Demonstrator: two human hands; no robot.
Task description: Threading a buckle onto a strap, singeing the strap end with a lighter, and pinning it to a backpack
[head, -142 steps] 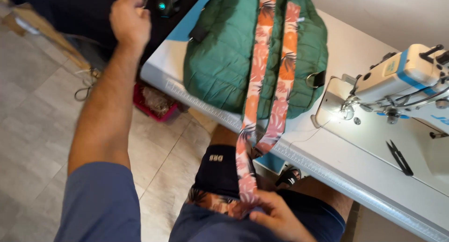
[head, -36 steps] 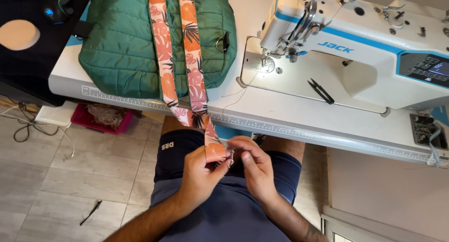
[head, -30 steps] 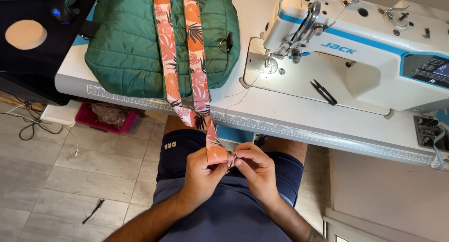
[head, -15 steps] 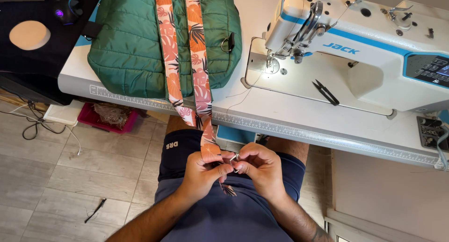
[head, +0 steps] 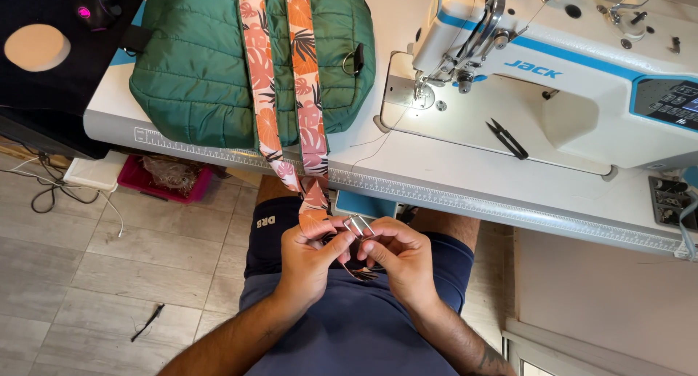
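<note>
Control screen: dark rectangular panel with bluish display, on the white sewing machine, at 2 o'clock.
Machine label: blue lettering, 1 o'clock.

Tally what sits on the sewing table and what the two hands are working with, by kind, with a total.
Sewing machine: 1
Green quilted bag: 1
Orange leaf-print strap, doubled over the bag and hanging off the table: 1
Black thread snips: 1
Metal buckle, held at the strap end between left hand and right hand: 1
Total: 5
</note>
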